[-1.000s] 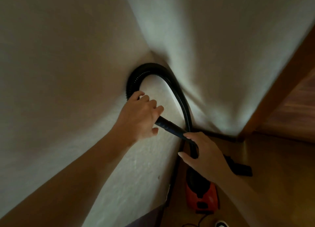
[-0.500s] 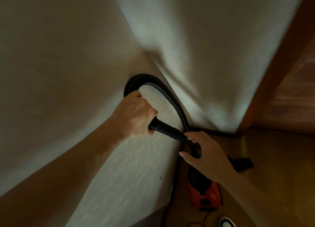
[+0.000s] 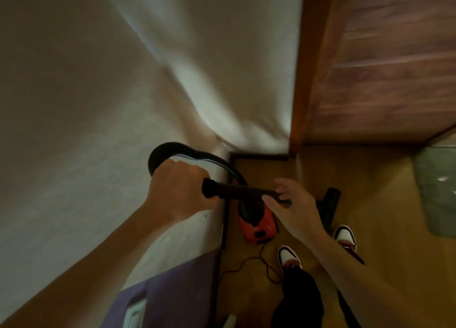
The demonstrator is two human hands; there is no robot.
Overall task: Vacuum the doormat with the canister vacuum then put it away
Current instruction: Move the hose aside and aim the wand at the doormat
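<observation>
A red and black canister vacuum (image 3: 259, 223) sits on the wooden floor in the corner by the wall. Its black hose (image 3: 172, 150) loops up along the wall and ends in a black wand handle (image 3: 234, 192). My left hand (image 3: 180, 192) grips the handle end of the wand. My right hand (image 3: 293, 207) hovers at the wand's other end with fingers spread, the fingertips touching or nearly touching it. A black floor nozzle (image 3: 329, 204) lies on the floor right of the vacuum, partly hidden by my right arm.
White walls (image 3: 98, 81) meet in the corner ahead. A wooden door frame (image 3: 299, 81) and dark panel stand to the right. The black power cord (image 3: 249, 263) trails on the floor by my shoes (image 3: 288, 256). A greyish mat (image 3: 436, 187) lies at the right edge.
The view has swung down and right, showing more floor, my shoes and the cord. My left hand closed round the wand handle and lifted it level; my right hand's fingers spread apart.
</observation>
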